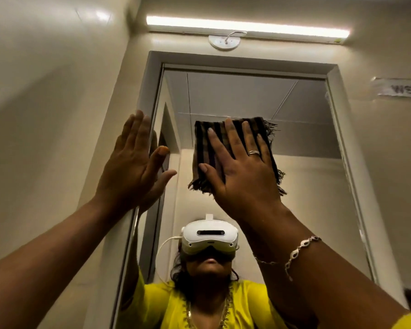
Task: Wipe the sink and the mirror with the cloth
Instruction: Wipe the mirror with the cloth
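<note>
A tall mirror (301,143) in a pale grey frame fills the wall in front of me. A folded dark striped cloth (204,148) with frayed edges lies flat against the upper glass. My right hand (242,172) presses the cloth onto the mirror with straight, spread fingers. My left hand (131,162) rests flat on the mirror's left frame edge, fingers straight. The sink is out of view.
A lit tube light (247,26) and a round ceiling-rose fitting (224,42) sit above the mirror. A paper label (401,89) is stuck on the wall at the right. The mirror reflects a person in a yellow top wearing a white headset.
</note>
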Tool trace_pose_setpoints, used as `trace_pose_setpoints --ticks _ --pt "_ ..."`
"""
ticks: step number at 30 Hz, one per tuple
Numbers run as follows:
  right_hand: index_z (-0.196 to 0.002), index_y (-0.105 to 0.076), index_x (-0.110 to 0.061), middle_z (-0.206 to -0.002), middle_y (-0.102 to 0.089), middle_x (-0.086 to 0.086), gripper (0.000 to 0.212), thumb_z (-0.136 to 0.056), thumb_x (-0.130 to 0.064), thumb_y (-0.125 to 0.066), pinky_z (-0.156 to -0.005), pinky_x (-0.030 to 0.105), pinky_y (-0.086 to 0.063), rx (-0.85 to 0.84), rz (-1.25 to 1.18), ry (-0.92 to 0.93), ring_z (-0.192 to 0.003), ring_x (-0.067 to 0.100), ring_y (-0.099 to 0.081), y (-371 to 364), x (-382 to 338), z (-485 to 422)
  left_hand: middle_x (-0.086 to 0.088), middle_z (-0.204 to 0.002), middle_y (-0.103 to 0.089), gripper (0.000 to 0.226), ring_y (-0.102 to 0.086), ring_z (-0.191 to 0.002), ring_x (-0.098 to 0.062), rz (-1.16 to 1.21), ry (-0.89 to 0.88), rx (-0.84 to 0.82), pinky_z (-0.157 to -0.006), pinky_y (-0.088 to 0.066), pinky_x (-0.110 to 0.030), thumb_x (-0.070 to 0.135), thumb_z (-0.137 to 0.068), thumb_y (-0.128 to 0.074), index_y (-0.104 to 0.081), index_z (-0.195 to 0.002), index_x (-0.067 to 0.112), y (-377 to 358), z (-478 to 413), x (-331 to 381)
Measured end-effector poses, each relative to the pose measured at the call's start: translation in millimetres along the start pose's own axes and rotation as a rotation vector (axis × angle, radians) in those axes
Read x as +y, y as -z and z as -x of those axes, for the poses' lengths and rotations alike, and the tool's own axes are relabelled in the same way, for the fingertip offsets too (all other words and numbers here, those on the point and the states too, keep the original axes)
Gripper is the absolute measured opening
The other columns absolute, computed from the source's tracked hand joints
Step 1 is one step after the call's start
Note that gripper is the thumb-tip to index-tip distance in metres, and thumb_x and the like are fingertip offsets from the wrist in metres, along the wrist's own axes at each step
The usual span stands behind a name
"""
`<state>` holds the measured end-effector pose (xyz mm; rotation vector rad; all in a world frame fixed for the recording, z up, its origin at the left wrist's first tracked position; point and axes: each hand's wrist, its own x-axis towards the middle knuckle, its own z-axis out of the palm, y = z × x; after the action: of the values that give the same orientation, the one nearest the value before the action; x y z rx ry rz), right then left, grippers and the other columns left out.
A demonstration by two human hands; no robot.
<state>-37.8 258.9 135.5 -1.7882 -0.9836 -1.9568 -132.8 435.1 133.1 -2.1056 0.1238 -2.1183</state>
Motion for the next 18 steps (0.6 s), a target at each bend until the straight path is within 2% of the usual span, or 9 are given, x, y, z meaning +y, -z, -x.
trace_pose_setpoints --ticks 3,6,12,15,18 --pt "-0.146 -0.015 -0.032 -0.156 -0.009 0.003 0.063 -0.089 -0.059 -0.014 -0.116 0.044 0.001 0.009 0.019 -0.030 -0.144 0.026 0.001 7.7 22.0 9.7 -0.017 -0.156 -0.005 0.096 0.002 -0.144 -0.024 -0.125 -0.006 -0.031 -0.115 0.007 -0.021 0.073 -0.082 -0.010 -0.008 -0.145 0.001 -7.0 -2.6 -10.3" --pt "-0.146 -0.017 -0.031 -0.156 -0.012 0.003 0.064 -0.088 -0.059 -0.014 -0.116 0.047 -0.004 0.015 0.033 -0.072 -0.144 0.026 -0.002 14.1 44.9 18.3 -0.018 -0.155 -0.005 0.098 0.002 -0.143 -0.024 -0.136 -0.021 -0.021 -0.111 0.013 -0.014 0.074 -0.081 -0.004 -0.009 -0.144 -0.002 -7.2 -3.4 -9.4" --pt "-0.145 -0.020 -0.027 -0.155 -0.017 0.007 0.071 -0.088 -0.065 -0.003 -0.115 0.048 -0.009 0.033 0.100 -0.154 -0.143 0.030 -0.010 27.0 99.8 30.8 -0.018 -0.154 -0.005 0.103 0.004 -0.141 -0.023 -0.096 -0.034 0.003 -0.109 0.016 -0.010 0.077 -0.079 0.002 -0.011 -0.144 -0.002 -5.2 -3.6 -5.8" --pt "-0.145 -0.022 -0.026 -0.155 -0.018 0.008 0.071 -0.087 -0.065 -0.008 -0.114 0.046 -0.007 0.032 0.133 -0.183 -0.143 0.030 -0.011 30.6 113.9 32.2 -0.017 -0.154 -0.004 0.106 0.005 -0.140 -0.021 -0.043 -0.027 0.014 -0.107 0.018 -0.007 0.078 -0.076 0.007 -0.010 -0.143 -0.002 -3.1 -3.3 -1.9" --pt "-0.146 -0.019 -0.027 -0.155 -0.017 0.009 0.068 -0.087 -0.059 -0.012 -0.114 0.045 -0.005 0.054 0.147 -0.235 -0.143 0.032 -0.011 28.3 111.9 33.9 -0.018 -0.154 -0.004 0.099 0.004 -0.141 -0.023 -0.108 -0.033 0.012 -0.110 0.016 -0.012 0.074 -0.081 -0.001 -0.009 -0.144 -0.002 -4.3 -3.6 -2.8"
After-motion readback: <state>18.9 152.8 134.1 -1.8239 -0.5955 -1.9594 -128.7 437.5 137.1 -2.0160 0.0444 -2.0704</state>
